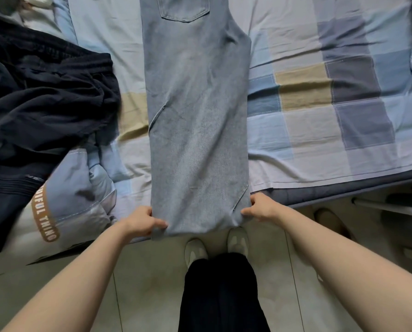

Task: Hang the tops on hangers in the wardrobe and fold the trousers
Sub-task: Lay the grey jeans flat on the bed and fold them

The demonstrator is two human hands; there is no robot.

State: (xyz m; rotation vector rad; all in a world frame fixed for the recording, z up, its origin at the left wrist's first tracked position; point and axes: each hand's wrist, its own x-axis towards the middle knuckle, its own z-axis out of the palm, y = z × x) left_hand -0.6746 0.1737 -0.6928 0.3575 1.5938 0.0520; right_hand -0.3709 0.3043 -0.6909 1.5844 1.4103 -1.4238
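A pair of light blue jeans [197,121] lies lengthwise on the bed, folded leg on leg, with a back pocket at the top of the view. The hem end hangs slightly over the bed's near edge. My left hand [140,221] pinches the left corner of that end. My right hand [260,208] grips the right corner. A heap of dark navy clothes [39,97] lies to the left of the jeans.
The bed carries a blue, beige and grey checked sheet [320,97]. A pale garment with a brown lettered band [63,200] lies at the near left edge. Tiled floor, my feet and dark trousers are below; a slipper [329,219] and a metal bar sit at right.
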